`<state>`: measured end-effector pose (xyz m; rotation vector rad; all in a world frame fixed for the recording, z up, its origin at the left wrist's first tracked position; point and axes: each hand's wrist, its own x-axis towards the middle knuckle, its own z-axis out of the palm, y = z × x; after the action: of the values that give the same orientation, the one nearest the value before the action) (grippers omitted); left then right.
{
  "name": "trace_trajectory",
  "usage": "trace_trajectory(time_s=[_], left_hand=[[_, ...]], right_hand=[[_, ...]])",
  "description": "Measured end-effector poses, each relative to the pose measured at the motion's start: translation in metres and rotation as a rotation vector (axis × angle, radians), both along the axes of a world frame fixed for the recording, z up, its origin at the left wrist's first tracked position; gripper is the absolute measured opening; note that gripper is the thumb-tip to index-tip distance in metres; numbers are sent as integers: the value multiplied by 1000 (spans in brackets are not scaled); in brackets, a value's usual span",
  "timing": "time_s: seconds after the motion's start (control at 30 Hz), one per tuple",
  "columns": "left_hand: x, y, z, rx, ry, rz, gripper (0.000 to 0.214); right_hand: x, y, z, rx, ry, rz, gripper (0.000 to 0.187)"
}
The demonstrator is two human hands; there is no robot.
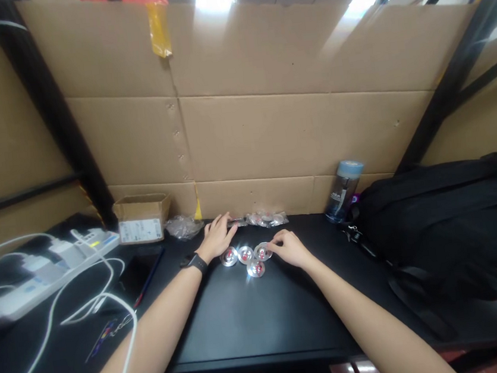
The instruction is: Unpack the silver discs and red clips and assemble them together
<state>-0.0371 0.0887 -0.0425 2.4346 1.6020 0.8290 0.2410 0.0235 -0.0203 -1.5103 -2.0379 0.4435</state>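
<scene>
Several small shiny round metal discs with red marks in their middles lie close together on the black table. Three form a row: a left disc [229, 257], a middle disc [245, 255] and a right disc [262, 252]. A front disc [256, 269] sits just below them. My left hand [215, 238], with a dark watch on its wrist, lies flat with fingers stretched beyond the left disc, near a small clear packet [237, 222]. My right hand [290, 249] has thumb and finger pinched at the edge of the right disc.
Clear plastic wrappers [268, 219] lie by the cardboard wall [243, 139]. To the left are a small carton [141, 219], a crumpled bag [184, 227], a power strip [60, 268] and white cables [120, 297]. A bottle [343, 192] and a black backpack [450, 223] stand right.
</scene>
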Motion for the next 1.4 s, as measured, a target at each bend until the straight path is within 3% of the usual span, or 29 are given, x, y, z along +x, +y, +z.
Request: trace_trajectory(time_s=[0.3,0.53,0.67,0.73,0.83,0.97,1.1,1.23,1.3,1.4], left_hand=[[0,8,-7,-19,75,-18,56],[0,-16,28,226,-124,-55,47],[3,-38,49,344,-363,-137,37],[7,-48,55,281,-587,-184,33],[18,-64,59,11,-909,-294,38],[33,-81,61,-241,-1041,-435,43],[45,-91,58,-221,-1089,-452,45],[50,-93,56,-192,-1127,-424,55],[51,-93,56,-197,-1123,-407,52],[50,-94,58,-206,-1137,-360,48]], right_hand=[[-4,-6,3,-60,7,-186,31],[1,-1,2,54,97,-163,30],[2,-2,5,155,220,-106,30],[-2,-6,8,160,289,-35,29],[-13,-17,14,84,442,127,31],[-28,-32,19,-57,668,273,39],[-37,-39,20,-84,859,335,34],[-38,-40,22,-78,922,314,28],[-36,-41,24,-35,917,301,36],[-32,-42,28,99,835,259,66]])
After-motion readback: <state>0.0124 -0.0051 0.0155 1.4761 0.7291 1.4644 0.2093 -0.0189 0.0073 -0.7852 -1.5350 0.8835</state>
